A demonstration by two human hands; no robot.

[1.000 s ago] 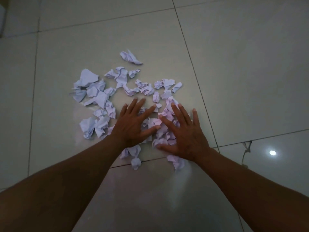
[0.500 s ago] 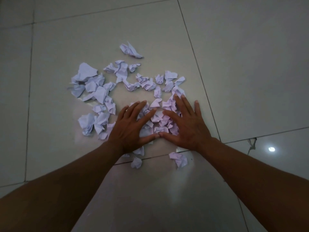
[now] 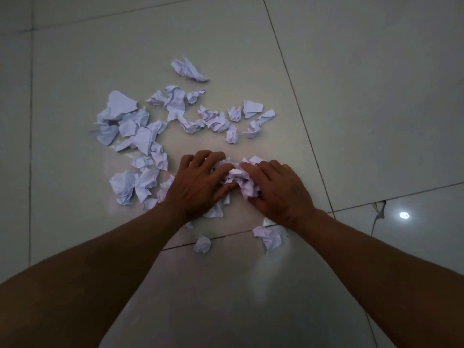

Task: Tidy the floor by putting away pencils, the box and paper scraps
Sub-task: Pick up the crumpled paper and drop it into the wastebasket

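Fingers that were lying flat and spread on the paper scraps half a second ago are now curling inward — both hands are drawing toward each other and bunching a clump of scraps (image 3: pixel 238 180) between them. The left hand (image 3: pixel 200 183) is arching palm-down on the floor (image 3: pixel 351 109), its grip curled round the clump's left side, thumb tucked under the paper. The right hand (image 3: pixel 277 189) is mirroring it, its grip cupping the right side. Loose paper scraps (image 3: pixel 140 136) are lying scattered on the tiles to the left and far side — two small ones (image 3: pixel 267 238) are sitting nearer, beside the forearms.
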